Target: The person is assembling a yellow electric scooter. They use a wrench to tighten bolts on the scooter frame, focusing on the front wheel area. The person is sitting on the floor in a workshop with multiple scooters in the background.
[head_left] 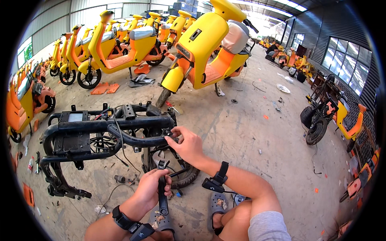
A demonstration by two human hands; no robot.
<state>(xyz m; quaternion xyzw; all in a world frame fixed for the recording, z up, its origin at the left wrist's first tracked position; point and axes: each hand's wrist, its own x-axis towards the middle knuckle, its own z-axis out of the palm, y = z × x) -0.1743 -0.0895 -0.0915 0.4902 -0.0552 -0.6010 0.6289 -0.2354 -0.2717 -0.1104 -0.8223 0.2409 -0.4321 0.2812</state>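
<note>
A black scooter frame (92, 125) lies across the floor in front of me, with loose cables and a battery-bay opening among its tubes. My left hand (148, 188) is closed around an adjustable wrench (162, 197), its jaws pointing up beside the wheel (189, 178) at the frame's right end. At that same end, my right hand (189, 146) pinches at a small bracket (166, 132) on the tube. Whatever sits between its fingertips is too small to make out. Both wrists wear black straps with small devices.
A yellow and orange scooter (203, 48) stands just beyond the frame, with rows of similar ones behind it at the left. On the right is a partly stripped scooter (317, 126). Orange panels (105, 88), a cable and scraps litter the concrete floor. Another person (273, 50) crouches far back.
</note>
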